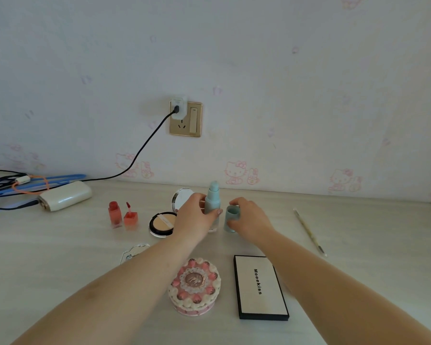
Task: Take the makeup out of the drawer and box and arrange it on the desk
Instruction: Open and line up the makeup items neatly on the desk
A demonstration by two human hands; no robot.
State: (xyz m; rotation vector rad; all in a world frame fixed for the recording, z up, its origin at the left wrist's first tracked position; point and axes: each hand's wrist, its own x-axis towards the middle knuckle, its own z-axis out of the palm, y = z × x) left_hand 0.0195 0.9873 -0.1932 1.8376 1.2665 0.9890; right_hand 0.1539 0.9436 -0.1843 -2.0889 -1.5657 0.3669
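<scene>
Two hands work mid-desk (60, 257), head view only. Left hand (193, 217) wraps curled fingers round the upright teal pump bottle (212, 199), smooth plastic, standing on the pale woodgrain top. Right hand (250, 220) pinches its cylindrical teal cap (232, 217), just beside the bottle. Left of them: open round compact (163, 224) with beige powder, two glossy red lip tints (115, 215). Nearer: frilly cake-shaped round box (194, 286), flat rectangular palette (259, 287) with black rim. Thin pencil (309, 231) lies right.
</scene>
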